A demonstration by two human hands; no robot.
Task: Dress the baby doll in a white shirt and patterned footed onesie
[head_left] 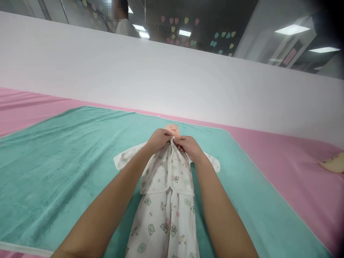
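Note:
A baby doll (172,129) lies on its back on a teal blanket (67,161), head away from me. It wears a white printed baby garment (166,200) with small animal figures. My left hand (159,139) and my right hand (188,146) meet at the garment's neck, just under the doll's chin. Both hands have their fingers pinched together on the fabric's front edges at the collar. The doll's sleeves spread out to either side.
The teal blanket lies over a pink sheet (282,168). A white partition wall (161,75) runs along the far side. Another person (123,21) stands beyond it at the upper left. A tan object (333,163) lies at the right edge.

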